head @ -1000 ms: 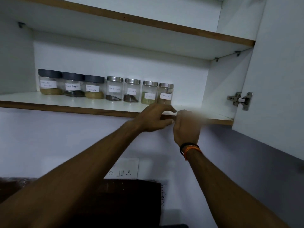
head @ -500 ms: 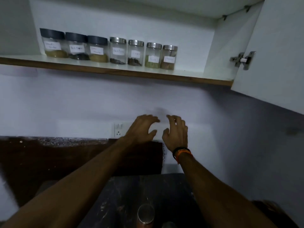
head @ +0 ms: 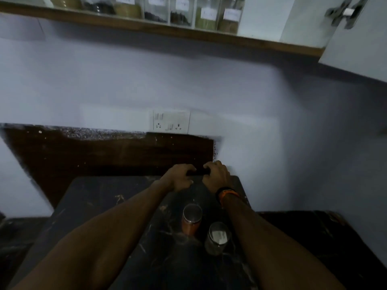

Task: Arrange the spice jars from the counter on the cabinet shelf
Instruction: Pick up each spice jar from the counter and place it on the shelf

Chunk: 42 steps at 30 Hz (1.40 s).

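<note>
Two glass spice jars with metal lids stand on the dark marble counter (head: 109, 201) between my forearms: one with orange powder (head: 191, 219) and one with a white label (head: 217, 237), nearer me and to the right. My left hand (head: 180, 177) and my right hand (head: 216, 174) hover side by side above the counter's far edge, beyond both jars. Their fingers are curled and spread, and nothing is in either hand. Several labelled jars (head: 206, 16) line the cabinet shelf (head: 272, 43) at the top of the view.
The open white cabinet door (head: 360, 42) with its hinge (head: 343, 12) hangs at the upper right. A socket plate (head: 170, 122) sits on the wall above a dark backsplash (head: 104, 151). An orange-and-black band (head: 227, 192) circles my right wrist.
Both hands dropped from the shelf's front edge down to just above the counter. The view tilted down, so the shelf slid to the top and two counter jars came into sight.
</note>
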### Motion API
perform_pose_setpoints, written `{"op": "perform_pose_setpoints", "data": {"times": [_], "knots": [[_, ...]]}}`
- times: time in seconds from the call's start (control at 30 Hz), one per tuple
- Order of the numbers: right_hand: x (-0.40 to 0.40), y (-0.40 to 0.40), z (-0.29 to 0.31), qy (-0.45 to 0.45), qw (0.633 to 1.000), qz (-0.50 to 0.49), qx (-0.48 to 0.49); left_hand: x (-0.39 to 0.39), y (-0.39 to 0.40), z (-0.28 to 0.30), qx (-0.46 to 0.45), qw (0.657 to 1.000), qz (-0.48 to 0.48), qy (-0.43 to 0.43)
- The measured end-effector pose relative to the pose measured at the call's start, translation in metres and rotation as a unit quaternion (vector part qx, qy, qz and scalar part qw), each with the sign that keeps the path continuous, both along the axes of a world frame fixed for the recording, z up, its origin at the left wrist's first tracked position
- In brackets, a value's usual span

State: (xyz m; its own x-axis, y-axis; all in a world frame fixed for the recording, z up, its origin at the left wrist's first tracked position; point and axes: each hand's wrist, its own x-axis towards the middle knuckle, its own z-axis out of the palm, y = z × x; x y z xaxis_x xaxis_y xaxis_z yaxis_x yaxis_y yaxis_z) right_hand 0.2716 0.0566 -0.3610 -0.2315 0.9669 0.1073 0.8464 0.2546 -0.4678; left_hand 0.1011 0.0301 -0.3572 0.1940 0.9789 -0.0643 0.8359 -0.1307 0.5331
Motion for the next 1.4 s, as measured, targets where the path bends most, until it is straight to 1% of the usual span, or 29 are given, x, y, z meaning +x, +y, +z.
{"op": "perform_pose_setpoints", "data": {"times": [0.17,0.33,0.47,0.6,0.83,0.97,1.1,1.2,1.3,1.4], "knots": [[-0.001,-0.009,-0.032,-0.037,0.997,0.023,-0.067,0.001,-0.014,-0.029,-0.057,0.998,0.001,-0.006],[-0.01,-0.016,-0.057,-0.071,0.991,0.033,-0.112,0.004,-0.021,-0.048,-0.09,0.996,-0.01,0.0],[-0.013,-0.024,-0.076,-0.051,0.987,0.021,-0.152,0.007,-0.026,-0.061,-0.112,0.994,0.0,-0.02],[-0.017,-0.029,-0.095,-0.055,0.975,-0.008,-0.215,0.005,-0.035,-0.08,-0.139,0.99,0.006,-0.034],[-0.029,-0.043,-0.132,-0.091,0.966,-0.048,-0.237,-0.006,-0.05,-0.114,-0.166,0.985,0.029,-0.038],[-0.034,-0.051,-0.15,-0.099,0.969,-0.058,-0.22,-0.013,-0.055,-0.123,-0.175,0.976,0.076,-0.1],[-0.035,-0.048,-0.158,-0.089,0.973,-0.064,-0.204,-0.018,-0.06,-0.13,-0.178,0.962,0.136,-0.158],[-0.034,-0.043,-0.157,-0.085,0.977,-0.048,-0.191,-0.019,-0.065,-0.136,-0.19,0.947,0.168,-0.197],[-0.032,-0.04,-0.151,-0.047,0.981,-0.035,-0.183,-0.023,-0.073,-0.147,-0.208,0.911,0.214,-0.284],[-0.033,-0.031,-0.141,0.017,0.981,0.015,-0.193,-0.027,-0.079,-0.156,-0.211,0.857,0.274,-0.382]]}}
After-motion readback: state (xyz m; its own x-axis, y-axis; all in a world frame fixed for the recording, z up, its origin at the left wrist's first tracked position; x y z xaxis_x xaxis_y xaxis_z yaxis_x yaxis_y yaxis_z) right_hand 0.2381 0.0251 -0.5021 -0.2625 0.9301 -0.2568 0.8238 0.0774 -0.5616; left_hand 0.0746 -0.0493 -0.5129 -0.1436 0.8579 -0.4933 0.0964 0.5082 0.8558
